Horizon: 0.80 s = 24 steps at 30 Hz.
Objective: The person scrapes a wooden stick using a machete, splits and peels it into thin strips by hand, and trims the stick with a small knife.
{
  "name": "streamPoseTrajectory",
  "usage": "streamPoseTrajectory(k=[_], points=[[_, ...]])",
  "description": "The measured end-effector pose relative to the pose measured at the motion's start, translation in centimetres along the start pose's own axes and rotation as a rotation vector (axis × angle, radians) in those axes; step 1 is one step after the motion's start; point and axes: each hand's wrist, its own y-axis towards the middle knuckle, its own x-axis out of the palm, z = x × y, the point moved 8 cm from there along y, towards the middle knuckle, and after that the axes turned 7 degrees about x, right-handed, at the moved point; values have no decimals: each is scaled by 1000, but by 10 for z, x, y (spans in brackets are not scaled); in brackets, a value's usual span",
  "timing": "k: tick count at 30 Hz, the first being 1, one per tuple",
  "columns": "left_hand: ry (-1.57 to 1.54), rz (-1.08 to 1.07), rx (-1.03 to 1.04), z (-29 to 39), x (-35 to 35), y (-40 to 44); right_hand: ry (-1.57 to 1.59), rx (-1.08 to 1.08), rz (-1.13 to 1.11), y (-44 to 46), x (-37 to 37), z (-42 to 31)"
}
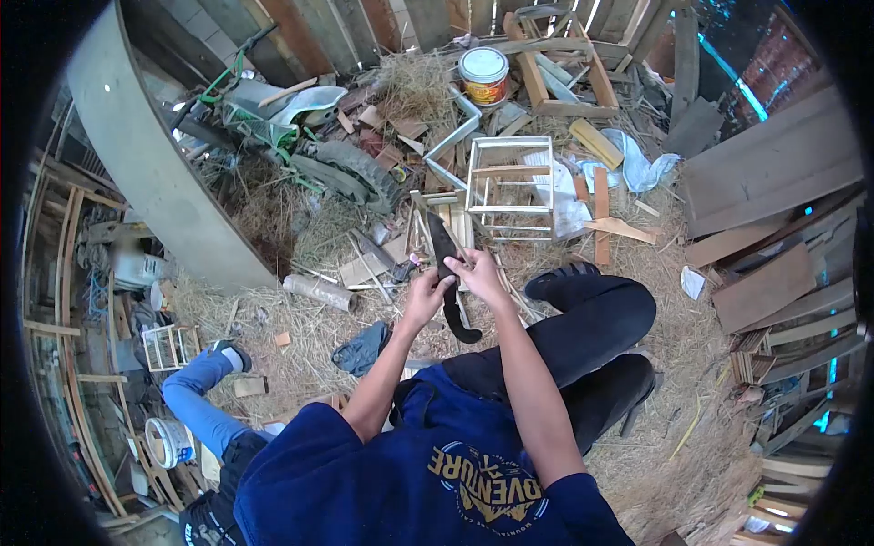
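Observation:
In front of my seated body, both hands meet on a dark machete (441, 238). It has a broad blade pointing away from me and a black handle curving at its near end. My left hand (426, 298) is closed around its middle from the left. Against its right side, my right hand (480, 276) is closed with fingertips on the machete. A thin pale strip of wood shows by the right fingertips; whether it is gripped I cannot tell. Just beyond the hands stand small frames of wooden sticks, the larger one a pale wooden frame (510, 210).
Straw and wood scraps cover the ground. Farther off are a paint bucket (483, 76), a tyre (357, 173) and a wooden box frame (575, 107). A dark plastic bag (361, 348) lies near my left forearm. Another person's jeans-clad leg (202, 393) extends at left. Boards (774, 164) lean at right.

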Motion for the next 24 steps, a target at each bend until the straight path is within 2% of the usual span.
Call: streamPoseTrajectory(k=[1, 4, 5, 6, 7, 9, 11, 12, 14, 16, 17, 20, 21, 24], points=[[98, -43, -37, -1, -2, -2, -6, -6, 15, 1, 2, -2], [-39, 89, -161, 7, -12, -7, 47, -37, 62, 3, 11, -2], [7, 43, -236, -13, -13, -9, 46, -23, 87, 2, 12, 2], [-63, 60, -230, -20, -16, -9, 45, -11, 110, 2, 14, 2], [-131, 79, -221, -26, -19, -9, -28, -106, 138, 10, 17, 6], [-245, 107, -204, -38, -29, -10, -62, 0, 86, 24, 19, 35], [-275, 145, -277, -71, -38, -15, -28, 88, 55, 29, 26, 37], [-296, 173, -318, -85, -43, -19, 57, 49, 103, 27, 30, 26], [-160, 251, -342, -106, -57, -26, -53, 13, 58, 31, 40, 10], [-197, 312, -376, -131, -66, -32, -192, -103, 76, 43, 52, 12], [-192, 340, -404, -147, -72, -38, -142, 11, 51, 46, 56, 22], [-180, 403, -480, -197, -75, -48, -141, 96, 28, 51, 72, 14], [-160, 426, -504, -218, -77, -54, -257, 56, 30, 63, 74, 27], [-140, 529, -540, -265, -79, -62, -304, 75, 76, 77, 84, 38]])
